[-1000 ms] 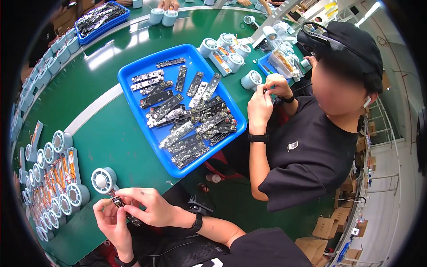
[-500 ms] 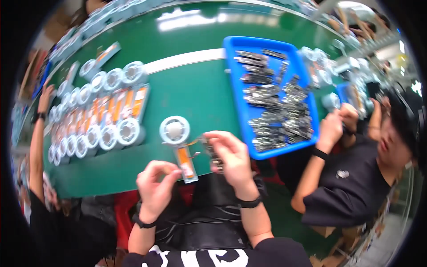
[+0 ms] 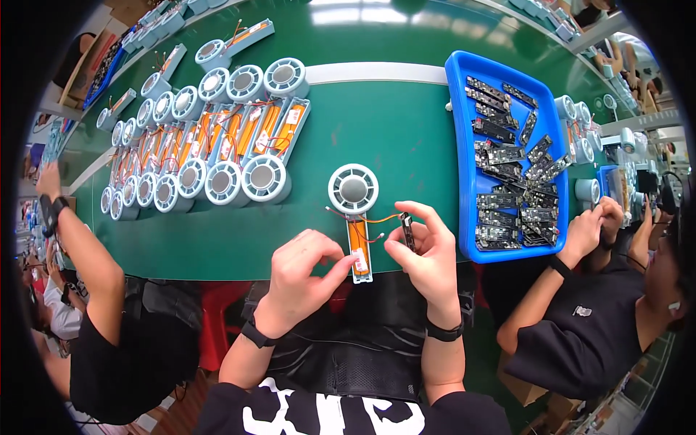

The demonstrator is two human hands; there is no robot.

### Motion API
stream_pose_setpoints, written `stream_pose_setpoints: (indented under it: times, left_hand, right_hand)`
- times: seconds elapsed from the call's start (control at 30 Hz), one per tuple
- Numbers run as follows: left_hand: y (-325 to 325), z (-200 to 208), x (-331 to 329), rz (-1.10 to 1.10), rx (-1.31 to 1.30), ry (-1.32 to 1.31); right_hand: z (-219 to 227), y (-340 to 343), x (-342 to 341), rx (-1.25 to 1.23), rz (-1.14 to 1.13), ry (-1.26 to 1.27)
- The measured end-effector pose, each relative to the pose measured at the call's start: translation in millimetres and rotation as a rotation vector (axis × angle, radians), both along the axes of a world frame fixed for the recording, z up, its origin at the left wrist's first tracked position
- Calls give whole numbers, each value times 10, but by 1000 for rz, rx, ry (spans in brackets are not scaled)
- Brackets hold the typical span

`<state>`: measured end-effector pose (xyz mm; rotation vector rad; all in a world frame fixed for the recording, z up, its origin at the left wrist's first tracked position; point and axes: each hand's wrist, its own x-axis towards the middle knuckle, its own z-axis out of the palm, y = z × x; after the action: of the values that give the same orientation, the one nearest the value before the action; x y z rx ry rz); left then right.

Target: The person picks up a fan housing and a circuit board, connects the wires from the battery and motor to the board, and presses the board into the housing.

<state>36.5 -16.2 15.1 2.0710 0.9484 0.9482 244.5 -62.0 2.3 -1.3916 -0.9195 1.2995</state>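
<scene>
A pale blue fan housing (image 3: 336,190) with a round slotted head lies before me, its open handle toward me. An orange battery (image 3: 359,241) with a white label sits in the handle, and thin wires come out near the neck. My left hand (image 3: 303,274) is closed at the handle's left side, thumb and forefinger at its edge; the other fingers curl under. Between the thumb and fingers of my right hand (image 3: 429,250) a small black circuit board (image 3: 407,232) is held nearly edge-on, right of the handle. An orange-yellow wire (image 3: 380,219) runs from the housing to the board.
Rows of similar fan housings (image 3: 225,181) with batteries stand at the left. A blue tray (image 3: 464,145) full of circuit boards (image 3: 499,199) lies at the right. Co-workers sit on both sides; one's hands (image 3: 591,228) work beyond the tray.
The whole view has shifted, so the table's things appear farther right and sharper. My right hand still holds the board, now turned more edge-on. My left hand stays beside the handle.
</scene>
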Motion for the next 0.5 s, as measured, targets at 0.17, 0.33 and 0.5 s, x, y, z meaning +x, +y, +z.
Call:
stream_pose_setpoints:
  times: [0.17, 0.33, 0.5]
  left_hand:
    - [-13, 22, 84, 36, -45, -1]
    - [13, 29, 150, 7, 12, 15]
    - [74, 135, 333, 47, 304, 137]
  right_hand:
    - [69, 15, -46, -17, -60, 26]
    - [20, 47, -55, -13, -102, -131]
    - [10, 39, -8, 58, -38, 112]
